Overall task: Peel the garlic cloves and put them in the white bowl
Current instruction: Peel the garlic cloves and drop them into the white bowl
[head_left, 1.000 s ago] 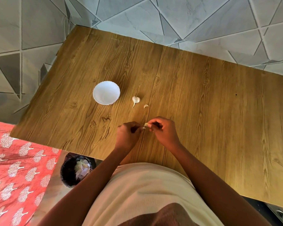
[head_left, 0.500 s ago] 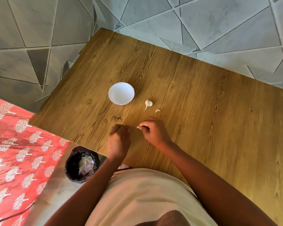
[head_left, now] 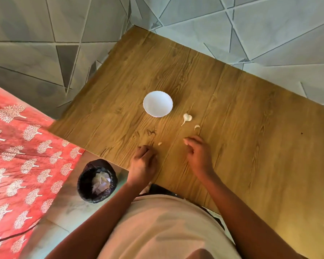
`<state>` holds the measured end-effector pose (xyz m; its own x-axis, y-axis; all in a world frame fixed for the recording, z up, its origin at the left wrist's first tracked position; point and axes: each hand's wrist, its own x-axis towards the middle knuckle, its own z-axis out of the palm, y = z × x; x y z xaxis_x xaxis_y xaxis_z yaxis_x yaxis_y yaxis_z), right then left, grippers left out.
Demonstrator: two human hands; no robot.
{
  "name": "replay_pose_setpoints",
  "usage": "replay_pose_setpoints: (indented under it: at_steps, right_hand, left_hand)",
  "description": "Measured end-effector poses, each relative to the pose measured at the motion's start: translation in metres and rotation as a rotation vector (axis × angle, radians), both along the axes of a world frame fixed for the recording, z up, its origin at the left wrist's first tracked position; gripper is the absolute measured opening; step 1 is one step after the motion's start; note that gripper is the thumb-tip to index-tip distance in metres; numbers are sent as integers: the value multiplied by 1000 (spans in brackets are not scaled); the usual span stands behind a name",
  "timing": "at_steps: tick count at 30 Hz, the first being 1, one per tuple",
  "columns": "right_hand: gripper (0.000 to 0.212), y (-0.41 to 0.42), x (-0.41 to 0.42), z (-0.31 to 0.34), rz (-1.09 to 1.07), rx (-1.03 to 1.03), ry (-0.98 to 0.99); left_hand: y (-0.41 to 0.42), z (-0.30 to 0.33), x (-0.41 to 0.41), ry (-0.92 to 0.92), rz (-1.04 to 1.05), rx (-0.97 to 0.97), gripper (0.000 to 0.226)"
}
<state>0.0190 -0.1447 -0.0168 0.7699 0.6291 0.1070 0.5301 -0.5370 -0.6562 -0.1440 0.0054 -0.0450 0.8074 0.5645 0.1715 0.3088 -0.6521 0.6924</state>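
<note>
Though both hands (head_left: 168, 157) curl, any held garlic stays hidden.

My view down: cream top (head_left: 168, 227), loose, short-sleeved or sleeveless, can't tell which. Dark brown patch at bottom edge of top. Forearms bare. Left hand (head_left: 143, 162), right hand (head_left: 198, 156): no rings, no watch.

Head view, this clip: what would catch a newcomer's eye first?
The white bowl stands out on the wooden table, with nothing visible inside. Just right of it lie a garlic piece and a loose clove, with a smaller bit nearer the person. Below them the left hand and right hand hover apart, and a black bin sits on the floor.
</note>
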Motion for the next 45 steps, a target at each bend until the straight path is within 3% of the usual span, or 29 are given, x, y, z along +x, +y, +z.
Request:
replay_pose_setpoints:
  at_steps: [3, 8, 11, 17, 22, 24, 28, 31, 33, 37, 41, 45]
  right_hand:
    - [41, -26, -1, -8, -146, -74, -12]
    - [51, -30, -23, -22, -7, -255, -146]
    - [53, -38, -43, -27, 62, -321, -212]
    - [34, -32, -50, -9, 63, -374, -332]
    - [17, -24, -47, 7, -173, -82, 67]
    - [17, -23, -47, 19, -223, 61, 126]
    - [23, -18, -49, 36, 15, 253, 95]
    - [32, -17, -46, 39, 217, 156, -6]
    - [33, -22, -42, 37, 255, 136, -70]
    - [9, -30, -36, 32, 150, 196, -134]
    - [10, -42, -25, 38, -38, 334, 29]
    - [27, -61, -6, 17, -152, 252, 104]
  left_hand:
    - [-4, -6, -1, -76, -195, 12, 16]
    - [-5, -12, 1, -90, -359, 5, 25]
    - [-2, -10, -2, -85, -365, -48, 24]
    - [-9, 1, 6, -66, -238, -208, 24]
    - [-25, 19, 25, -11, 47, -720, 24]
    - [-30, 29, 38, -98, 99, -1113, 31]
    - [-39, 44, 61, -193, 223, -1865, 53]
    - [-48, 39, 66, -297, 174, -2114, 64]
    - [-55, 38, 68, -356, 171, -2174, 64]
    - [-66, 39, 69, -410, 199, -2131, 62]
    - [-74, 42, 64, -461, 291, -2073, 62]
    - [-77, 42, 54, -536, 390, -1981, 61]
